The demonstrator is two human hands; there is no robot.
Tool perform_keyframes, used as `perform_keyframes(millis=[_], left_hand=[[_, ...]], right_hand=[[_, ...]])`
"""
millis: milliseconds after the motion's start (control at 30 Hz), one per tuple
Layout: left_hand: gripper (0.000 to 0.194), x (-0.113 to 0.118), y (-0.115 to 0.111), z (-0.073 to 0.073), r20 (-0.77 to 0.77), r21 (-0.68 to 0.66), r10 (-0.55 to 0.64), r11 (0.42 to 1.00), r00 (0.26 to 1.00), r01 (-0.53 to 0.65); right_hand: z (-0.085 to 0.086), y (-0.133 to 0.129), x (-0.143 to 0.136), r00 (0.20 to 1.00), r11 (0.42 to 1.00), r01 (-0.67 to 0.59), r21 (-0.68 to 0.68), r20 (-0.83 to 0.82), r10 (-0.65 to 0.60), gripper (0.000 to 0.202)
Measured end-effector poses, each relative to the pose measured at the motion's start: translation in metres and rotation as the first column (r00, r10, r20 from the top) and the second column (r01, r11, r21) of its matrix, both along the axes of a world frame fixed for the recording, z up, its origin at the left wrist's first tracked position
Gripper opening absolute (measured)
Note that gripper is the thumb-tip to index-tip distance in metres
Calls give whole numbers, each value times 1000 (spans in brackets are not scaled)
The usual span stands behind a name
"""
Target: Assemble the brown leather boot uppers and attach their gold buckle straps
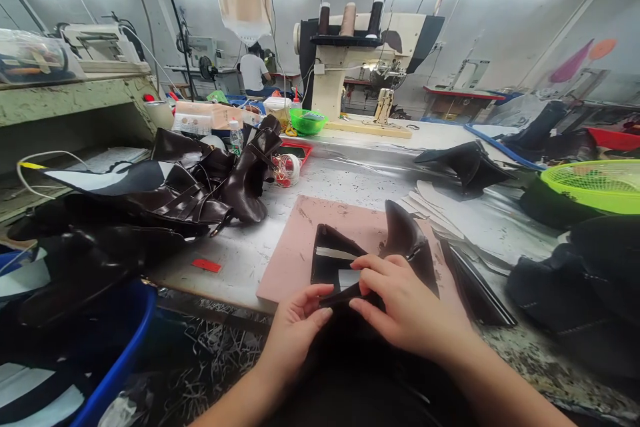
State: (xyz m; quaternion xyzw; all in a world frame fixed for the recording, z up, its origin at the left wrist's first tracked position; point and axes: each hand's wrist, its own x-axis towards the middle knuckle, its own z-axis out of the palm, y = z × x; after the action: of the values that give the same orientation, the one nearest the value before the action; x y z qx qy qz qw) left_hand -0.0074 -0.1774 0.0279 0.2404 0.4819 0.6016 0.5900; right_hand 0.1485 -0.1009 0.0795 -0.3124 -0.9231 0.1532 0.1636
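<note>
A dark brown leather boot upper (pixel 407 235) lies partly over a pink board (pixel 293 240), its near part reaching down toward my body. My left hand (pixel 295 327) pinches the near edge of this piece between thumb and fingers. Close beside it, my right hand (pixel 395 300) grips the same edge, thumb below and fingers above. A pale strip and a light patch show on the dark inner side between the hands and the board. The lower part of the piece is too dark to make out.
Glossy dark boot uppers (pixel 195 193) are heaped at the left, above a blue basket (pixel 145 320). A sewing machine (pixel 365 47) with thread spools stands behind. White sheets (pixel 440 213), dark pieces (pixel 580 293) and a green basket (pixel 595 180) lie to the right. A person (pixel 254 72) sits far back.
</note>
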Motion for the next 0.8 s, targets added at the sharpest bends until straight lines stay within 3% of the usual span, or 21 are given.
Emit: perform_keyframes(millis=[133, 267, 367, 433, 467, 667, 800], left_hand=[[28, -4, -2, -2, 3, -7, -29, 1000, 1000, 29], [29, -20, 5, 3, -108, -59, -306, 952, 946, 301], [18, -30, 16, 14, -423, -172, -521, 850, 742, 498], [14, -32, 22, 20, -567, -236, -579, 796, 587, 558], [16, -32, 24, 22, -587, -252, -595, 779, 549, 575], [15, -32, 28, 19, -464, -237, -669, 725, 580, 647], [21, -33, 34, 21, -456, -161, -743, 610, 490, 776]], right_hand=[[4, 5, 3, 997, 998, -27, -65, 68, 31, 14], [0, 2, 2, 997, 998, -27, -61, 76, 31, 17], [-2, -2, 3, 998, 998, -36, -43, 58, 39, 15], [-1, -3, 5, 998, 998, -38, -51, 47, 41, 15], [0, -3, 7, 998, 997, -39, -62, 41, 42, 14], [2, 1, 20, 999, 994, -42, -105, 8, 43, 12], [-1, 0, 19, 999, 994, -36, -107, 23, 38, 12]])
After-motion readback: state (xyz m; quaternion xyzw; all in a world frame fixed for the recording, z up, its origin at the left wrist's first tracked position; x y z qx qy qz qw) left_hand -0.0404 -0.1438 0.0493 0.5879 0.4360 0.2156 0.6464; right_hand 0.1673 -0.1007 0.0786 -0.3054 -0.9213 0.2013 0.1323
